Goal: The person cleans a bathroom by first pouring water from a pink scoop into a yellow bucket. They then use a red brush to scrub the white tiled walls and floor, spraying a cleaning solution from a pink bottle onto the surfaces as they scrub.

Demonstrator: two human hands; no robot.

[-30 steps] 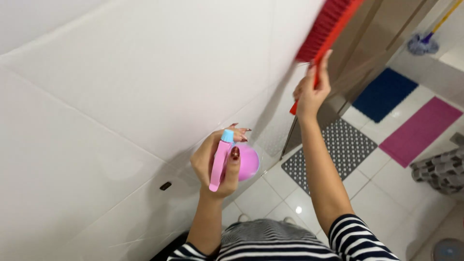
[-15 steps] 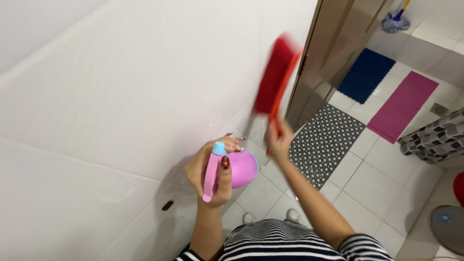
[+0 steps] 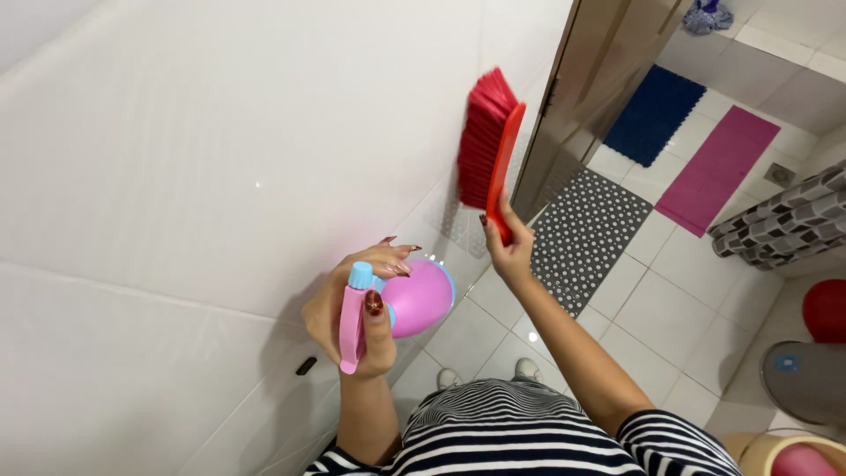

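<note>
Currently, at far left I see the white tiled wall (image 3: 176, 176). My left hand (image 3: 352, 317) is clenched around a pink spray bottle (image 3: 414, 298), thumb on its pink trigger lever, blue nozzle cap up. Further right, my right hand (image 3: 509, 249) grips the handle of a red brush (image 3: 486, 141), bristles toward the wall. Beyond lie a grey dotted mat (image 3: 586, 234), a blue mat (image 3: 652, 113) and a pink mat (image 3: 716, 167) on the floor.
</note>
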